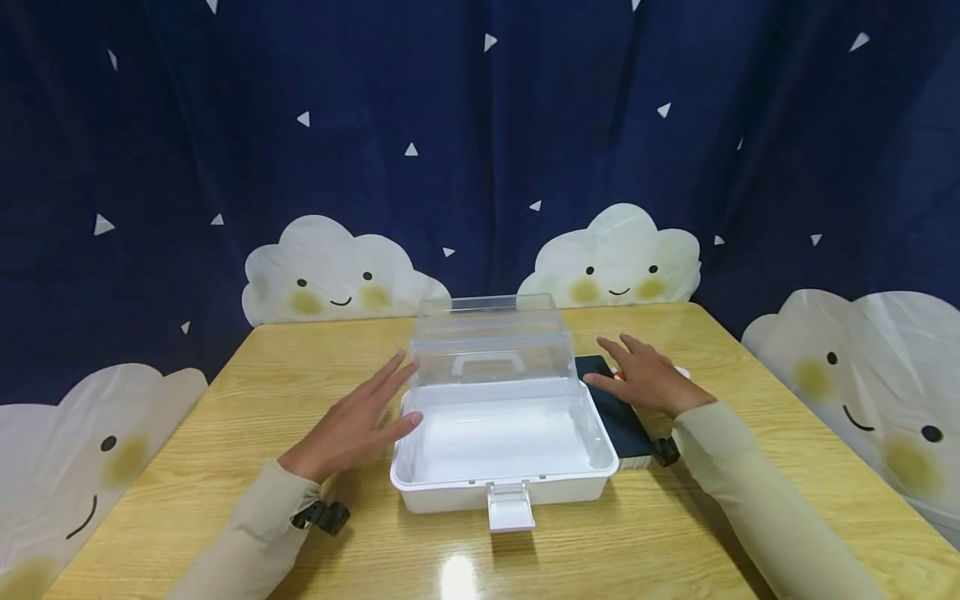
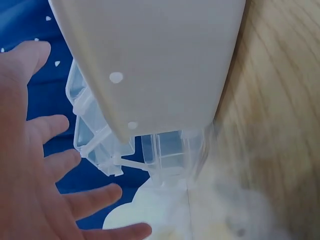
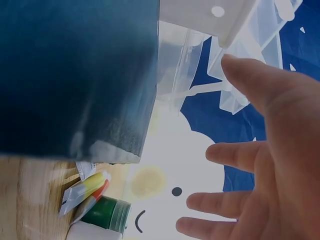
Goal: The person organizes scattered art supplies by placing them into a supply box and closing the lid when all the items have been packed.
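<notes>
White latch (image 1: 510, 508) hangs down front of white box (image 1: 450, 500), box sits mid-bench (image 1: 300, 367), lid up. Left hand (image 1: 356, 429) just beside it, fingers loose and apart. Right hand (image 1: 648, 379) by dark book (image 1: 618, 421), fingers spread too. Tubes (image 3: 85, 192), 1 green jar (image 3: 101, 212) near book. Clear lid (image 1: 491, 346) tipped back, cloud-print curtain (image 1: 480, 125) behind.

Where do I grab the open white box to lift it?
Probably the short end walls of the white box: left hand from the left, right hand from the right; the base is wide. The clear lid stands open behind, making its handle a poor hold; the dark book crowds the right wall.
</notes>
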Motion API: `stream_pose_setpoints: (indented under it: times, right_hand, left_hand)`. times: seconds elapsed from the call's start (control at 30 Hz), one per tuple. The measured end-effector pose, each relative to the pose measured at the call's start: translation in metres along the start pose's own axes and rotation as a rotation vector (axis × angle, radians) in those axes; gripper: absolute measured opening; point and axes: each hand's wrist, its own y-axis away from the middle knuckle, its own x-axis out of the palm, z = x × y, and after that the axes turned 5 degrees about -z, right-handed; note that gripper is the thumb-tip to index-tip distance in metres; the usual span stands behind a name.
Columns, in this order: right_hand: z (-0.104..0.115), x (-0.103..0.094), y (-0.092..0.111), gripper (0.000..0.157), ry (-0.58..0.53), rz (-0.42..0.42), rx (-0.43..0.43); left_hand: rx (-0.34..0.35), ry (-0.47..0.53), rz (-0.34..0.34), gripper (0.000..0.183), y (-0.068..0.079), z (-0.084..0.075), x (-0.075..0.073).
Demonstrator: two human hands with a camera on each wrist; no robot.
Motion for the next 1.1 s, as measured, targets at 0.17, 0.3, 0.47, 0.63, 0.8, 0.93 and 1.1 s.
stream_pose_setpoints:
  times: [0.17, 0.3, 0.47, 0.63, 0.8, 0.93, 1.1]
  right_hand:
    - [0.0, 0.0, 0.001, 0.09, -0.018, 0.009, -0.002]
    - [0.0, 0.0, 0.003, 0.089, -0.034, 0.018, -0.007]
    - [0.002, -0.001, 0.005, 0.092, -0.027, 0.066, 0.01]
    - [0.003, -0.003, 0.006, 0.092, -0.04, 0.134, 0.026]
    - [0.006, -0.004, 0.009, 0.094, -0.031, 0.196, 0.056]
    - [0.008, -0.005, 0.011, 0.094, -0.018, 0.217, 0.067]
    - [0.011, -0.006, 0.013, 0.092, -0.013, 0.226, 0.044]
  left_hand:
    - [0.013, 0.012, 0.011, 0.073, 0.002, 0.0, 0.004]
    - [0.026, 0.021, 0.021, 0.075, 0.002, 0.001, 0.007]
    - [0.057, 0.022, 0.017, 0.075, 0.003, 0.002, 0.009]
    - [0.087, 0.023, 0.024, 0.076, 0.003, 0.002, 0.013]
    - [0.1, 0.036, 0.046, 0.076, 0.003, 0.002, 0.017]
    - [0.109, 0.063, 0.059, 0.073, 0.003, 0.002, 0.018]
    - [0.12, 0.084, 0.076, 0.069, 0.004, 0.002, 0.018]
